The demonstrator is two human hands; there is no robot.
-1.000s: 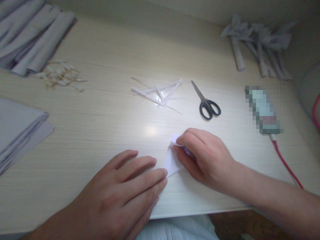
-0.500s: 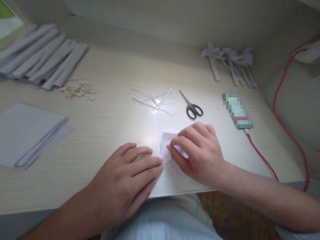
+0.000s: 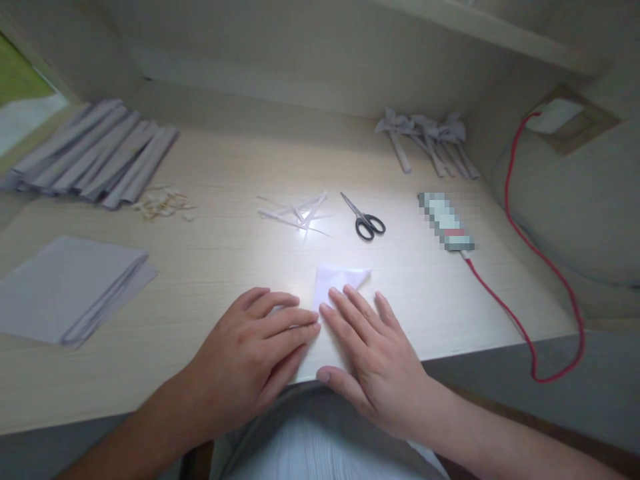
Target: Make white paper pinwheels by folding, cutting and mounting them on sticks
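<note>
A small white sheet of paper, folded to a triangle, lies near the desk's front edge. My right hand is open and flat, its fingertips pressing on the paper's lower right fold and its thumb spread apart. At the paper's lower left corner, the fingertips of my left hand rest on the desk with the fingers stretched out. Part of the paper is hidden under my right fingers. Beyond it lie thin white paper strips and black-handled scissors, tips pointing away.
Rolled paper tubes lie at the back left beside a heap of small pale pieces. A stack of paper sheets is at left. Tied paper shapes stand back right. A phone charges on a red cable.
My right hand has let go of the pinched paper edge and flattened down onto the fold. The paper now lies as a triangle. My left hand stays in place; the view has tilted up.
</note>
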